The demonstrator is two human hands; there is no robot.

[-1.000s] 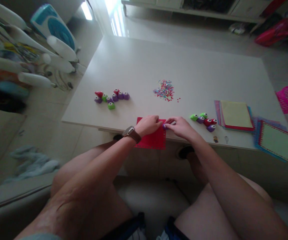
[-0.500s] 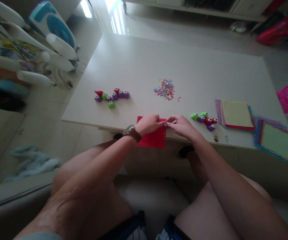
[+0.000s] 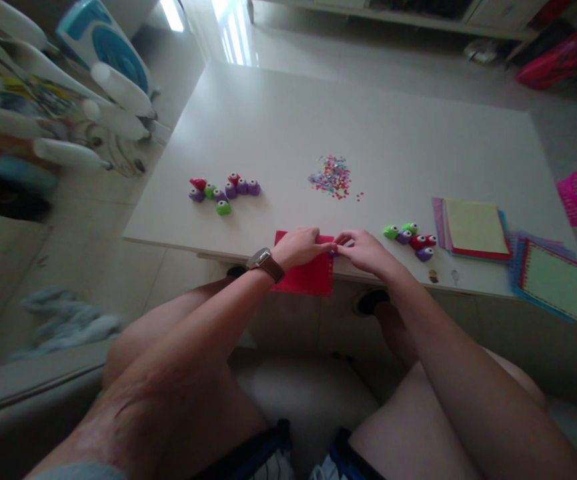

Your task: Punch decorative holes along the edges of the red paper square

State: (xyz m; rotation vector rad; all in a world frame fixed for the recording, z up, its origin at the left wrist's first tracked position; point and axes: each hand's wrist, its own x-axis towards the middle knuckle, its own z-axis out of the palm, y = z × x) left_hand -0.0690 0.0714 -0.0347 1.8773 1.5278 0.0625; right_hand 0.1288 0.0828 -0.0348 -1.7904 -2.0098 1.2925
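A red sheet of paper [image 3: 309, 279] with small cut marks along its lower and right edges juts over the front edge of the table. My left hand [image 3: 298, 247], with a watch on the wrist, lies over the sheet and grips it near the upper right corner. At that same side, my right hand [image 3: 359, 249] is closed on a small purple craft punch [image 3: 333, 253], mostly hidden by the fingers. The two hands' fingertips meet there. To the right lie several green, purple and red craft punches [image 3: 419, 241].
More punches [image 3: 231, 191] stand left on the white table [image 3: 268, 120]. Confetti [image 3: 335, 177] is heaped mid-table. At right are a stack of coloured paper [image 3: 473, 228], a stack with punched borders [image 3: 554, 280] and two small items [image 3: 433, 275] by the front edge.
Almost nothing differs. The hands, the red sheet and the purple punch keep their places; the whole view has shifted very slightly.
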